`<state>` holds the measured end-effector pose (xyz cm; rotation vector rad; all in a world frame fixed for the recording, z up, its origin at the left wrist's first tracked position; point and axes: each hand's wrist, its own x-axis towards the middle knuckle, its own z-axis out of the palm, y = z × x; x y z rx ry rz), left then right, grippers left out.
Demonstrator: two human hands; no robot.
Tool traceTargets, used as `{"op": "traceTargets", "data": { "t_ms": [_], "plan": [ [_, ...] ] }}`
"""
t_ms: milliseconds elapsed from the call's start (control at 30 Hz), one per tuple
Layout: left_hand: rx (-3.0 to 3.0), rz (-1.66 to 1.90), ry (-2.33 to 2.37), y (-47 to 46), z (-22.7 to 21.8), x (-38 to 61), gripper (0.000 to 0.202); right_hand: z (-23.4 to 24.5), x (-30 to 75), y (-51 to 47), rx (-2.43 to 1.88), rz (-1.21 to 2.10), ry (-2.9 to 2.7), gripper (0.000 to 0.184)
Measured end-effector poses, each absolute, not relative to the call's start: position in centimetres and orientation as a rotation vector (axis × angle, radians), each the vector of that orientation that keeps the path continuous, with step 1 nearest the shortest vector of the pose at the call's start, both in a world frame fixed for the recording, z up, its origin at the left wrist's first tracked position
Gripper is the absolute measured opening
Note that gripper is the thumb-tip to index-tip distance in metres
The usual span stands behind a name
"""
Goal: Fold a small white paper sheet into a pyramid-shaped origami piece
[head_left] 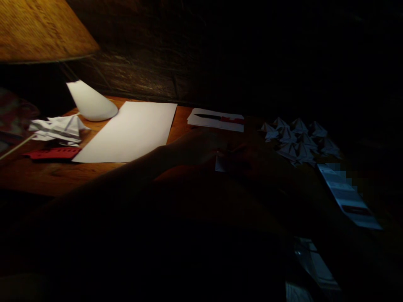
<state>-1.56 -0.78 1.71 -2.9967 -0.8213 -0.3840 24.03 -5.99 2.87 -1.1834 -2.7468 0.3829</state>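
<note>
In deep shadow at the middle of the table, my left hand (201, 147) reaches in from the left with its fingers bent. My right hand (247, 157) meets it from the other side, very dark and hard to outline. Between the two sits a small folded piece of white paper (220, 162), pinched at the fingers; only a pale corner of it shows. Just beyond the hands, a knife (220, 118) with a dark blade and red handle lies on a small stack of white paper (192, 119).
A large white sheet (141, 126) lies left, beside a lamp's white base (91, 100) and yellow shade (40, 31). Crumpled paper (64, 128) and a red object (56, 154) are near it. Several folded paper pieces (297, 142) and a bluish strip (343, 193) lie right.
</note>
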Motion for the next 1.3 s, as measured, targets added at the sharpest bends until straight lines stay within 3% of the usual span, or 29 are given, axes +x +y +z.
{"op": "traceTargets", "data": {
  "t_ms": [667,933,1200,1300],
  "plan": [
    [-2.786,-0.296,-0.308,0.0,1.0,-1.9,0.025,3.0,23.8,-6.0,-1.263,0.380,-2.745,0.032],
    [-2.723,-0.307,-0.198,0.3,1.0,-2.2,0.021,2.6,24.1,-5.4,-1.232,0.407,-2.758,0.037],
    [-2.755,-0.285,-0.286,0.0,0.5,-2.8,0.026,2.8,24.0,-5.7,-1.201,0.348,-2.760,0.034],
    [-2.814,-0.499,-0.456,-0.2,-0.1,-2.9,0.026,3.1,23.9,-6.0,-1.205,0.336,-2.761,0.032]
  ]
}}
